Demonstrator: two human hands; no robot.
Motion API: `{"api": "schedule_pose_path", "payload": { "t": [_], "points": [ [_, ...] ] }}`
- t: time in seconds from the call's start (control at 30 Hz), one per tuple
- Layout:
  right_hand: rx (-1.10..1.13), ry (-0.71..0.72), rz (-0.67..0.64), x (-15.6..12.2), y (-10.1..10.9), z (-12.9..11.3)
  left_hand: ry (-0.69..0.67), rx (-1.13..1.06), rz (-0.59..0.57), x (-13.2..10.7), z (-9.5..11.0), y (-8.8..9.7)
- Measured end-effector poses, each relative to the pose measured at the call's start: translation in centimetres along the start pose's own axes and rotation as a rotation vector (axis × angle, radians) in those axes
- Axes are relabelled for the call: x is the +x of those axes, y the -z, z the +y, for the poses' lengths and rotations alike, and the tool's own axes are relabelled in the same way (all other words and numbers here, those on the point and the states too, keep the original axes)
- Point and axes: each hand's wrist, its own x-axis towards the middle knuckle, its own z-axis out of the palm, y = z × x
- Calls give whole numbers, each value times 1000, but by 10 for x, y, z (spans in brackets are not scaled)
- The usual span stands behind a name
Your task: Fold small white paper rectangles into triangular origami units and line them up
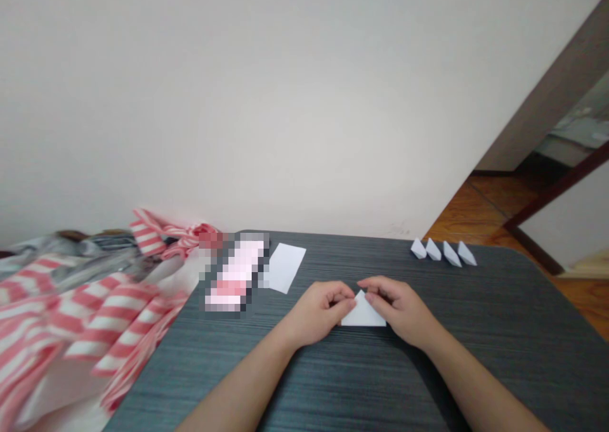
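Tabletop (342,381): I logged one paper triangle (363,315), left hand (324,310) and right hand (398,305) pinching its sides, seemingly for steadiness.

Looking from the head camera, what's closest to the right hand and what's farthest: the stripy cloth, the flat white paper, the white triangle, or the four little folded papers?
Nearest to the right hand first:
1. White triangle: touching it.
2. Four little folded papers: table's far right.
3. Flat white paper: beyond the left hand.
4. Stripy cloth: far left.

Two hands (326,311) (399,308), one triangle (363,313) — one sheet (287,267), four folded shapes (451,254).
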Motion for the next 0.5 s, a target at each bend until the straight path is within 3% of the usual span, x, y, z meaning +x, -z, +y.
{"api": "schedule_pose_path", "payload": {
  "t": [0.23, 0.5],
  "points": [
    [29, -26, -45, -1, 0, 2, 31, 18, 90, 3, -2, 0],
    [13, -31, -42, 0, -1, 1, 3, 10, 62, 2, -2, -1]
  ]
}}
